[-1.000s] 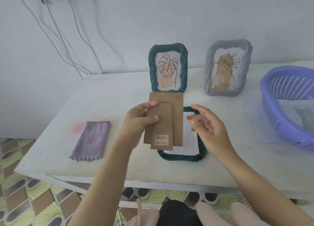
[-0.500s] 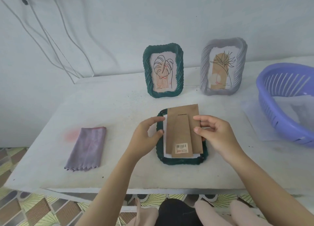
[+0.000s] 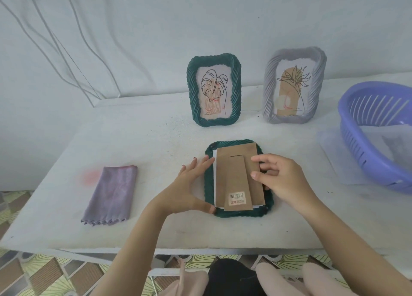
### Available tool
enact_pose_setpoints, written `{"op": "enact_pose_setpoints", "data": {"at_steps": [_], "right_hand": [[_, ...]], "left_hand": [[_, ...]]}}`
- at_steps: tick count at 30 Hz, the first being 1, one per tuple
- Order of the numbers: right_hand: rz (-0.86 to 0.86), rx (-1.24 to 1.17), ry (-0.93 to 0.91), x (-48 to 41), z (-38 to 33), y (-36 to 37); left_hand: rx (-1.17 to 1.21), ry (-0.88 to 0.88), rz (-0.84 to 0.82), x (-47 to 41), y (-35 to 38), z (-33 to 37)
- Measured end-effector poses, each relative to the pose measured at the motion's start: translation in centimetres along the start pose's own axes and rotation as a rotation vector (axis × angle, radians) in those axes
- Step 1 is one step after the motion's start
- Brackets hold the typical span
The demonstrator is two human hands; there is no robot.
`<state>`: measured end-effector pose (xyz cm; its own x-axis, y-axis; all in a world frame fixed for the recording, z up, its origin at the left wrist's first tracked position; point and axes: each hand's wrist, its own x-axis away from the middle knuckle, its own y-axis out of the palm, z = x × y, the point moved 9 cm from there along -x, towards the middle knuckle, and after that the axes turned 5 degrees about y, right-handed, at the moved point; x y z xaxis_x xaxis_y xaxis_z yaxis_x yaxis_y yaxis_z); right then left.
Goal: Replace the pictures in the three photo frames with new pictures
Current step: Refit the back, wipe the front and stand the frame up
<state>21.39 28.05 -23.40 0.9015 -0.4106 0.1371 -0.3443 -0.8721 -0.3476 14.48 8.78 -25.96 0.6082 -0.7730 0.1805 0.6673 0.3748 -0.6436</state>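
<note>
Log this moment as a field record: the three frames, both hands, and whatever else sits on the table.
flat green frame: face down on the table
backing board: brown, laid on that frame's back; white sheet edge shows at left
left hand: straight fingers on that frame's left rim
right hand: bent fingers over the board's right side; press or grip unclear
standing green frame: upright, leaf drawing
grey frame: upright, plant drawing
cloth: purple, folded, left
basket: purple, right
</note>
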Motion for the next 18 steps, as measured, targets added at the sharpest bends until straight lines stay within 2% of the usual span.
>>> {"op": "enact_pose_setpoints", "data": {"at_steps": [8, 18], "right_hand": [[0.088, 0.342, -0.112, 0.2, -1.4, 0.2], [0.079, 0.478, -0.148, 0.8, -1.7, 0.8]], "left_hand": [[-0.058, 0.019, -0.01, 0.0, -0.3, 0.6], [-0.118, 0.019, -0.014, 0.0, -0.5, 1.1]]}}
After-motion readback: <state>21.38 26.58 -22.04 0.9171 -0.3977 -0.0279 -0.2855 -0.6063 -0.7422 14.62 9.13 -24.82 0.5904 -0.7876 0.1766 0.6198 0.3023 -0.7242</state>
